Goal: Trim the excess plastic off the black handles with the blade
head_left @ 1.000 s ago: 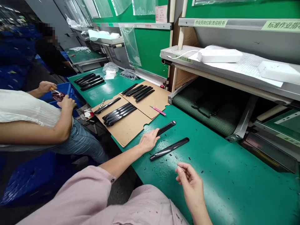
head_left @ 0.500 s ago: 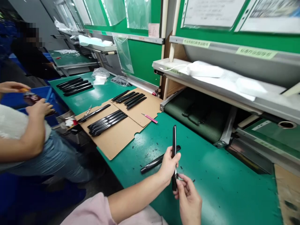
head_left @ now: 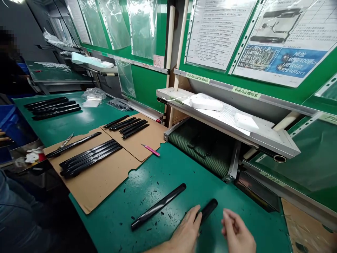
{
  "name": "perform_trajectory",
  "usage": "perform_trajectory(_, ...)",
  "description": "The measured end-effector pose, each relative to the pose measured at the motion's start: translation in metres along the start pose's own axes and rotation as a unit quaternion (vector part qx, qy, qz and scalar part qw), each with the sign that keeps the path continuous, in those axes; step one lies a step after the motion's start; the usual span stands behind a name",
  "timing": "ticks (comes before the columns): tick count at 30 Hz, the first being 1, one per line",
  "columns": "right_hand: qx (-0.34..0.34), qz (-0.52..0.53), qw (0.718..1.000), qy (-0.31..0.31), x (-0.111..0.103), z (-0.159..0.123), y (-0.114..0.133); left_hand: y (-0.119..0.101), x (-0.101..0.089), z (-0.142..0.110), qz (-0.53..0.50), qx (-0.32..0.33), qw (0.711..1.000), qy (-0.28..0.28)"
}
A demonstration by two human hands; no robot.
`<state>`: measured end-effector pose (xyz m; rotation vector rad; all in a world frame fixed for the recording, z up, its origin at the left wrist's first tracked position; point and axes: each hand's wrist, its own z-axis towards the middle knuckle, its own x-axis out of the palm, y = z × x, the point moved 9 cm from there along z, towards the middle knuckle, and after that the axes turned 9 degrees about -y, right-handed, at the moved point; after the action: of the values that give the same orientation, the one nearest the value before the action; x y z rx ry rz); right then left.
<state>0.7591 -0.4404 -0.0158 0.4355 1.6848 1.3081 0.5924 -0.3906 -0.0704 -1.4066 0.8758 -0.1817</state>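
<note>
My left hand (head_left: 185,232) is at the bottom of the view, closed over the lower end of a short glossy black plastic strip (head_left: 208,210), which points up and to the right. That end is hidden by my fingers. My right hand (head_left: 238,233) is just to the right of it, fingers loosely curled and apart, holding nothing. A longer black strip (head_left: 158,206) lies on the green mat (head_left: 147,186), left of my left hand and not touching it. Rows of similar strips lie on two brown cardboard sheets (head_left: 92,175) (head_left: 150,133).
A pink-handled craft knife (head_left: 150,150) lies on the cardboard edge. Several more strips (head_left: 52,108) lie on the far green bench. A dark green belt (head_left: 202,151) runs under a shelf (head_left: 223,116) with white packages. A seated person's leg (head_left: 15,211) and a blue bin (head_left: 12,126) are at the left.
My left hand has lowered the short strip from upright to nearly flat. My right hand has let go of it and moved right. The whole view has tilted upward, and the seated person has shifted out leftward.
</note>
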Motion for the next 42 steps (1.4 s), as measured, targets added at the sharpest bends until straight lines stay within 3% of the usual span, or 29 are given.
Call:
perform_trajectory(3,-0.119,-0.08,0.985,0.092,0.036,0.059,0.067,0.0,0.013,0.005,0.014,0.049,0.997,0.065)
perform_trajectory(7,-0.128,-0.119,0.981,0.081,0.106,0.125,0.118,0.006,0.006,0.008,0.002,0.013,0.998,0.067)
perform_trajectory(10,-0.083,-0.14,0.985,0.048,0.145,0.162,0.132,0.011,-0.022,-0.002,-0.019,-0.038,0.998,0.041)
perform_trajectory(14,-0.014,-0.098,0.994,0.037,0.155,0.182,0.126,0.012,-0.069,-0.016,-0.037,-0.075,0.996,-0.008)
perform_trajectory(17,0.002,-0.012,0.999,0.052,0.139,0.16,0.112,0.01,-0.095,-0.013,-0.102,-0.102,0.987,-0.073)
perform_trajectory(20,-0.014,0.081,0.993,0.079,0.112,0.097,0.096,-0.003,-0.107,-0.001,-0.243,-0.133,0.952,-0.131)
perform_trajectory(23,-0.014,0.144,0.984,0.108,0.083,0.018,0.084,-0.036,-0.111,0.012,-0.395,-0.122,0.9,-0.137)
perform_trajectory(25,0.023,0.196,0.972,0.131,0.068,-0.026,0.079,-0.058,-0.114,0.016,-0.46,-0.111,0.872,-0.123)
perform_trajectory(28,0.076,0.224,0.954,0.185,0.062,-0.072,0.078,-0.081,-0.117,0.01,-0.5,-0.09,0.856,-0.093)
perform_trajectory(34,0.113,0.257,0.938,0.205,0.065,-0.107,0.082,-0.079,-0.127,-0.02,-0.484,-0.099,0.862,-0.112)
perform_trajectory(42,0.104,0.245,0.934,0.238,0.073,-0.125,0.075,-0.072,-0.133,-0.04,-0.477,-0.11,0.861,-0.14)
